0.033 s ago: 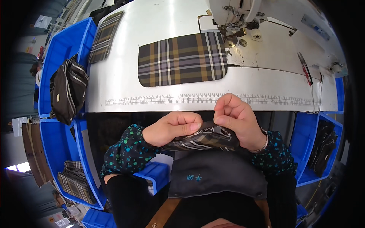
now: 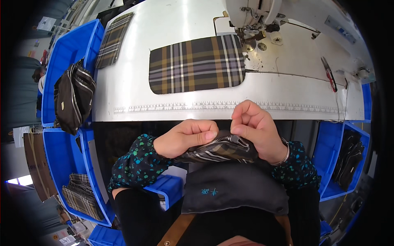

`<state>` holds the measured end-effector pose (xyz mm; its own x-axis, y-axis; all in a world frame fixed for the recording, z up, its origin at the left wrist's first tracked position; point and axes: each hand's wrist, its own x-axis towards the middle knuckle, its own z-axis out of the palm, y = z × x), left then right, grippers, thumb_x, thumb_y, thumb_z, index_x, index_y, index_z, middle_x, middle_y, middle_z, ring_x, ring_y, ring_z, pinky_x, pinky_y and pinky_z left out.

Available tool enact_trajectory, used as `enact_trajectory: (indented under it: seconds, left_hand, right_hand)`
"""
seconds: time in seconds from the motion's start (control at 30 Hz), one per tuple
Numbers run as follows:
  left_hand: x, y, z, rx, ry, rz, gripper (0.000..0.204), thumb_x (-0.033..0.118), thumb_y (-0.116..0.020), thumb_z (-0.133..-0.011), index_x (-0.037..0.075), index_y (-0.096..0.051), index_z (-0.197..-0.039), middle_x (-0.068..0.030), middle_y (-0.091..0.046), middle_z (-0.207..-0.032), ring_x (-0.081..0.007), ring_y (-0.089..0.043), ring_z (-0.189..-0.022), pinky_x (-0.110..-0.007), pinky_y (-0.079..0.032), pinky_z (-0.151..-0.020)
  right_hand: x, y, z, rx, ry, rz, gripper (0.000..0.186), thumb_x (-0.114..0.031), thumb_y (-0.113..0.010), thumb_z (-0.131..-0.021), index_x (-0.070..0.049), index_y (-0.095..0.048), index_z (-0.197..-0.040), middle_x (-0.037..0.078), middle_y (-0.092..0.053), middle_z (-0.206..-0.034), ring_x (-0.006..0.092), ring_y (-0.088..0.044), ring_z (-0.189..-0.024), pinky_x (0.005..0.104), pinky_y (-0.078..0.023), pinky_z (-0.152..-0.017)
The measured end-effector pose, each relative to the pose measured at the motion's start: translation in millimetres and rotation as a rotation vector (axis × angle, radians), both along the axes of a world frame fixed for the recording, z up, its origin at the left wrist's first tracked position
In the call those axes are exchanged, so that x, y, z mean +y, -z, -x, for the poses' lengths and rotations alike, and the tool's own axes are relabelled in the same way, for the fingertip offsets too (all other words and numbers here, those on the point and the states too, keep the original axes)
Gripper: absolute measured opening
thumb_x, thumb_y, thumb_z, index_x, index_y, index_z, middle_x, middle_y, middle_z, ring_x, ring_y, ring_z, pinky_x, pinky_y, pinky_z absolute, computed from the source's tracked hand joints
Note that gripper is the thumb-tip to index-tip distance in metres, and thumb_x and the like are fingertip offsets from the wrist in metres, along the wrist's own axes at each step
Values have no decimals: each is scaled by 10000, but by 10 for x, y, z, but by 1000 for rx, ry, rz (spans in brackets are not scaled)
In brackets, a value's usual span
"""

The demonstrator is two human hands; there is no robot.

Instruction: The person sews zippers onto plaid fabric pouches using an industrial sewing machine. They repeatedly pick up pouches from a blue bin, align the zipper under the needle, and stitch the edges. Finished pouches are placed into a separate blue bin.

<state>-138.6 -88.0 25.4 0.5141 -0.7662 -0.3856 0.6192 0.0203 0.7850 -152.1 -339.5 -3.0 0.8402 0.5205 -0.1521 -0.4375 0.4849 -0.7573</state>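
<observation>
My left hand [image 2: 186, 139] grips a plaid zippered pouch [image 2: 217, 153] just in front of the white table's edge, thumb and fingers pinched on its upper rim. My right hand [image 2: 256, 133] holds the same pouch at its right end, thumb beside the silver zipper pull [image 2: 234, 138] and index finger curled above it. The metal zipper runs along the upper rim between both thumbs. On the table [image 2: 172, 107], beyond my hands, a rounded plaid fabric panel [image 2: 197, 63] lies flat; another plaid piece [image 2: 115, 39] lies at the left.
Sewing machine [image 2: 262, 22] stands at back right, red-handled snips [image 2: 330, 74] near it. Blue bins with dark plaid pieces stand upper left [image 2: 72, 37], lower left [image 2: 49, 147] and right [image 2: 324, 180]; a smaller bin [image 2: 172, 188] is beside my lap. A person [image 2: 39, 76] is at far left.
</observation>
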Motion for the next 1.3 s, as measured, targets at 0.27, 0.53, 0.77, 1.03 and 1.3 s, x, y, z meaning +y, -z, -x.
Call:
enact_trajectory:
  seconds: [0.27, 0.53, 0.77, 1.03, 1.3]
  left_hand:
    - [-42, -24, 55, -34, -10, -19, 315, 310, -481, -1156, 73, -596, -983, 93, -503, -883, -8, -401, -802, -213, -376, -718]
    - [-121, -164, -14, -189, 65, -66, 255, 236, -691, -1061, -13, -745, -1056, 44, -614, -875, -22, -507, -815, -222, -429, -718]
    - [-109, -286, -56, -132, 113, -82, 145, 97, -807, -948, -43, -794, -981, -23, -644, -905, -72, -570, -809, -249, -449, -693]
    - [836, -464, -53, -494, -99, -46, 197, 102, -878, -763, -42, -802, -874, -74, -621, -830, -200, -572, -816, -329, -426, -735]
    - [1443, -1476, -88, -1320, -108, -692, 228, 125, -883, -755, 8, -793, -929, -204, -643, -1219, -392, -540, -1265, -496, -426, -1069]
  right_hand:
    - [-25, -105, 34, 54, -33, 6, 231, -10, -730, -975, -42, -591, -1156, -15, -656, -943, 32, -629, -857, 193, -515, -785]
    - [-77, -180, 88, -46, -84, 58, 215, 23, -750, -952, -43, -581, -1069, -3, -659, -965, 45, -639, -883, 215, -541, -809]
    - [-160, -212, 109, -85, -142, 3, 262, 56, -741, -941, -62, -546, -1070, 24, -658, -943, 62, -633, -860, 225, -520, -766]
    - [-828, -253, -126, -139, 263, -252, 422, -91, -843, -869, -144, -443, -991, 64, -631, -849, 124, -550, -701, 270, -470, -649]
    - [-821, -457, -586, -1173, 135, 350, 247, -5, -815, -876, -110, -620, -986, 40, -671, -794, 185, -648, -694, 313, -534, -676]
